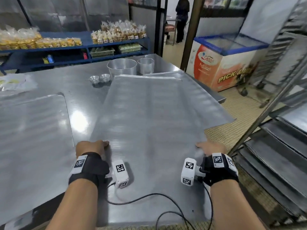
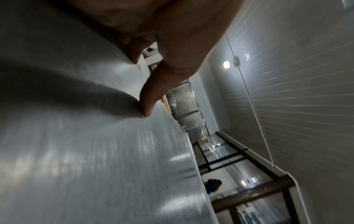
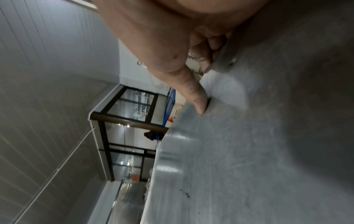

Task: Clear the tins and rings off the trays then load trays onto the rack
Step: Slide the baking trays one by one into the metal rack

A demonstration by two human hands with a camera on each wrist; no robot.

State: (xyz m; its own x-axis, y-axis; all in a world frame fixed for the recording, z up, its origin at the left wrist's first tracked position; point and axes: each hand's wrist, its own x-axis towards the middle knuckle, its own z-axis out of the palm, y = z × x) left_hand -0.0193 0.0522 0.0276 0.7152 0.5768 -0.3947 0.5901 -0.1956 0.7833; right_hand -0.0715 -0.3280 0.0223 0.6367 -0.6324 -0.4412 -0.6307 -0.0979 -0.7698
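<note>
I hold a large bare metal tray by its near end, angled toward the rack on my right. My left hand grips the tray's left edge, thumb on top and fingers curled under. My right hand grips the right edge the same way, thumb pressed on the tray's surface. Two large round tins and two small stacked tins stand on the steel table beyond the tray. A second bare tray lies flat at the left.
The rack holds several trays on its lower rails. Another tray's edge shows under the far end of mine. A chest freezer stands beyond the table corner. Blue shelves hold packaged goods. A person stands in the doorway.
</note>
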